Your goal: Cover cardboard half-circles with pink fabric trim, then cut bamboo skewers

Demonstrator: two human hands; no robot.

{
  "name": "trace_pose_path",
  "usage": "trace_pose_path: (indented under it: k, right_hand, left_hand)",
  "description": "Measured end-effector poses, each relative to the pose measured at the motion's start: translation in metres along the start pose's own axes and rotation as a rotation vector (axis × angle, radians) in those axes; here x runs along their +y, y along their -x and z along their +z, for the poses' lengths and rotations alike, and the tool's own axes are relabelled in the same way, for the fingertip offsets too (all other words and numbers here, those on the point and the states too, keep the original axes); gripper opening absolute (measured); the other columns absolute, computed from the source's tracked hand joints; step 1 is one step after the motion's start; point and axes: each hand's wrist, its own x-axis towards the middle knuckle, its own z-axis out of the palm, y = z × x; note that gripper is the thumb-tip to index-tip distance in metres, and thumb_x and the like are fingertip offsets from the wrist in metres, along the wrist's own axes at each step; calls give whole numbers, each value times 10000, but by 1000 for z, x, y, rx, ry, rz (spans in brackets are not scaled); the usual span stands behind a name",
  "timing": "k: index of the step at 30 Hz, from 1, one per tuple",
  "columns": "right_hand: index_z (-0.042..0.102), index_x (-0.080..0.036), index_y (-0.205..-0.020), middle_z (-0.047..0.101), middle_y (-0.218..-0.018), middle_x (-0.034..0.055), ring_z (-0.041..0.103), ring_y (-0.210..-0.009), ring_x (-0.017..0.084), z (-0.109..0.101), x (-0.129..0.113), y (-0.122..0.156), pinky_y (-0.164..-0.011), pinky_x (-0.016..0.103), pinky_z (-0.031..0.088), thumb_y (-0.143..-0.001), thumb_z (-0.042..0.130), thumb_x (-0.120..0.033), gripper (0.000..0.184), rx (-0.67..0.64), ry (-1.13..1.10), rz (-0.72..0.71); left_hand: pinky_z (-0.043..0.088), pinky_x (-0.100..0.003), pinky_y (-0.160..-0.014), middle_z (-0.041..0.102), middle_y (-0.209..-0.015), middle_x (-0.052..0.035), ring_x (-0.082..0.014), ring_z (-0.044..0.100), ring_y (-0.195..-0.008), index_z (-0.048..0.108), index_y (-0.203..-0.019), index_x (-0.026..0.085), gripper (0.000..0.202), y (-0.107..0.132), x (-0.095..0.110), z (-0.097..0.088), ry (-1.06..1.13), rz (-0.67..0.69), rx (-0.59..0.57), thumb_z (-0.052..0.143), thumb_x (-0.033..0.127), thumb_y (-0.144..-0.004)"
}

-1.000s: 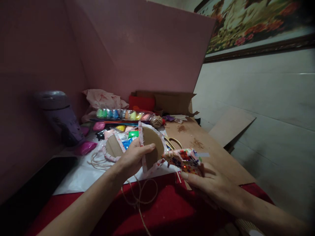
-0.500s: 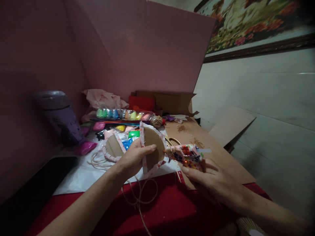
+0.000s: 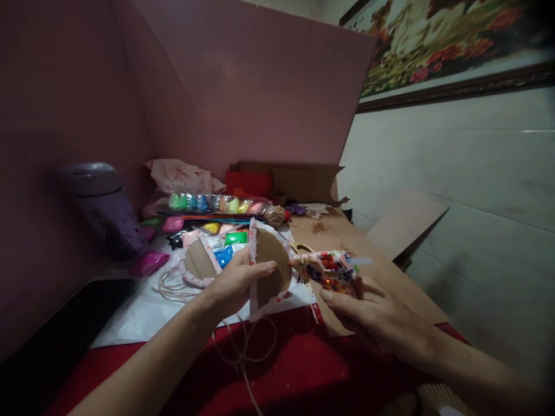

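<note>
Pinkish panels (image 3: pixel 251 92) and a pale tiled wall (image 3: pixel 459 167) stand beyond red cloth (image 3: pixel 303 361), a white sheet (image 3: pixel 139 306) and brown cardboard (image 3: pixel 403 289). Above the sheet, the left hand (image 3: pixel 234 283) pinches a fabric-edged half-round piece (image 3: pixel 274 247), thumb flat on its brown face. The right hand (image 3: pixel 375 309) has its fingers curled round a flowery glue gun (image 3: pixel 321 267), nozzle at the piece's curved rim; whether they touch, I cannot tell. Farther left lie a second half-round (image 3: pixel 198 260) and loops of twine (image 3: pixel 171 292)
</note>
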Motion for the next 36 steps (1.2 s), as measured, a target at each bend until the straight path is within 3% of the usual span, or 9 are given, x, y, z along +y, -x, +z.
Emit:
trace_pose_path:
  k: [5,10,18,30,36]
  right_hand:
    - [600,-181,-680,450,-550,-17,408,-480,108,-1,-4,-1,-442,227,360,-818,475,-428,309,9,-34,56]
    - [557,-183,-687,418,-543,-38,362,-444,88,-3,6,-1,-425,222,321,-854,459,-431,314,-41,-10,43]
    - [451,-194,-591,404,-559,-32,370,-478,99,-3,8,-1,-462,229,340,-867,439,-434,366,-30,34,76]
    - [449,-190,-583,406,-509,-46,338,-447,83,-2,5,-1,-428,223,290,-836,490,-441,358,-7,-77,71]
    - [429,-190,-579,416,-497,-38,349,-429,83,-1,7,-3,-391,220,269,-851,458,-439,369,-18,-136,161]
  left_hand:
    - [467,-276,-600,643,-794,-90,-158,602,-635,589,-912,106,248,2,-1,0,-11,-8,-17,654,159,-678]
    - [466,-287,-631,646,-802,-91,-156,604,-640,590,-908,105,248,3,1,2,-22,-21,-37,656,152,-673]
    - [461,-303,-636,634,-805,-92,-171,605,-660,577,-926,110,279,3,-2,-1,-38,-58,-65,668,157,-667]
    - [453,-300,-651,625,-822,-90,-179,590,-704,582,-919,111,282,4,-4,-6,-103,-92,-103,681,181,-665]
    - [464,-293,-627,630,-788,-99,-179,599,-674,588,-899,110,250,4,-4,-6,-50,-98,-130,675,176,-674]
